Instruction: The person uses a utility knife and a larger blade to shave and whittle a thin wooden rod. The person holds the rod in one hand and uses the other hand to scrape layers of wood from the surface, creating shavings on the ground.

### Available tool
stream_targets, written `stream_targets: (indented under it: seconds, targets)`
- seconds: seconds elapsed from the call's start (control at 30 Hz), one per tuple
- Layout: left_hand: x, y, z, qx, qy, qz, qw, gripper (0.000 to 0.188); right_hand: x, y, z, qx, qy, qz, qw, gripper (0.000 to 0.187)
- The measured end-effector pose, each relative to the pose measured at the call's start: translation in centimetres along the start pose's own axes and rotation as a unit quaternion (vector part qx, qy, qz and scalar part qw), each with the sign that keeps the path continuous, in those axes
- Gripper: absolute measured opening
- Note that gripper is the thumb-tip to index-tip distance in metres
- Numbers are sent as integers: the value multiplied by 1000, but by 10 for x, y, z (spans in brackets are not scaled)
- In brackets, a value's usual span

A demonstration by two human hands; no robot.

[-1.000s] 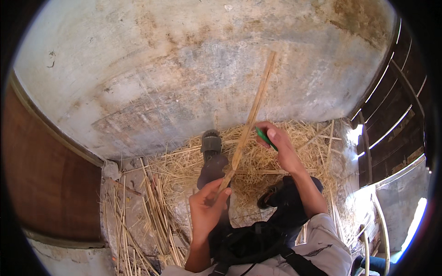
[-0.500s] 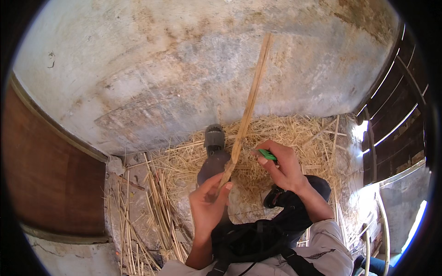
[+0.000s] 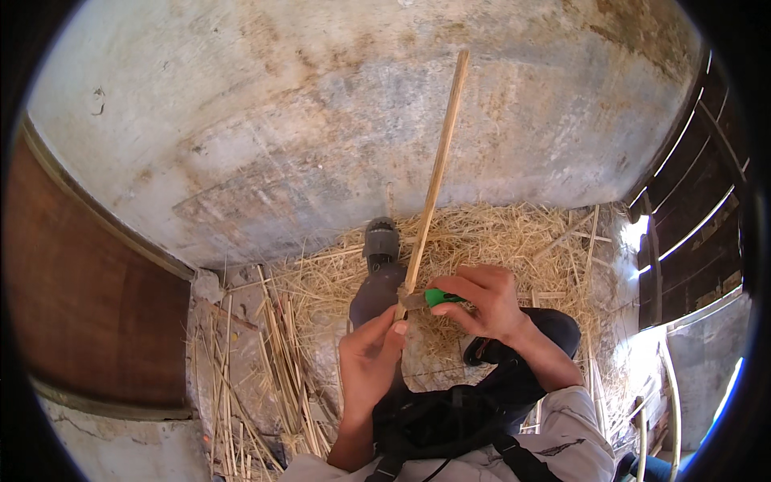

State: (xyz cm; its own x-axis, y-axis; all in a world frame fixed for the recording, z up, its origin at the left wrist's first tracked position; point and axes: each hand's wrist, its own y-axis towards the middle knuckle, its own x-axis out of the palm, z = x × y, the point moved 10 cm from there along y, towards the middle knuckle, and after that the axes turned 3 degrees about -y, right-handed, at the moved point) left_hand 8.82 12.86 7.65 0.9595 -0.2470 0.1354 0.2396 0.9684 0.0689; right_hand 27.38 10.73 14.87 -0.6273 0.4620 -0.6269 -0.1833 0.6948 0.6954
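Note:
My left hand pinches the near end of a long, narrow bamboo strip between thumb and fingers. The strip slants up and away toward the wall. In my right hand is a knife with a green handle, its fingers closed round the handle. The short greyish blade points left and touches the strip just above my left fingers. The exact contact at the blade's edge is too small to make out.
Pale shavings cover the floor along the stained wall. Several split strips lie at the left, near a brown panel. My shoe stands by the wall. Dark slats form the right side.
The knife has moved left and down onto the strip near my left hand. The strip has rolled so that a narrower side shows. My left hand has barely moved.

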Motion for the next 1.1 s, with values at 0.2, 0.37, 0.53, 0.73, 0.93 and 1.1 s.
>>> stream_targets:
  seconds: [0.2,0.37,0.53,0.73,0.93,1.1]
  targets:
    - [3,-1,10,92,80,7,993,29,-8,-1,-3,0,-59,37,998,35]
    - [-1,1,9,88,104,25,990,27,-7,0,-5,1,-79,42,996,36]
    - [-9,-3,8,86,131,46,987,25,-4,1,-9,-2,-94,55,994,33]
    - [-18,-2,8,81,177,50,980,25,3,4,-16,-14,-114,67,991,37]
    - [-18,-8,2,100,168,59,979,27,-2,-5,8,21,-113,107,988,30]
    - [-17,-24,-19,99,193,14,976,27,-78,10,111,290,-59,192,936,28]
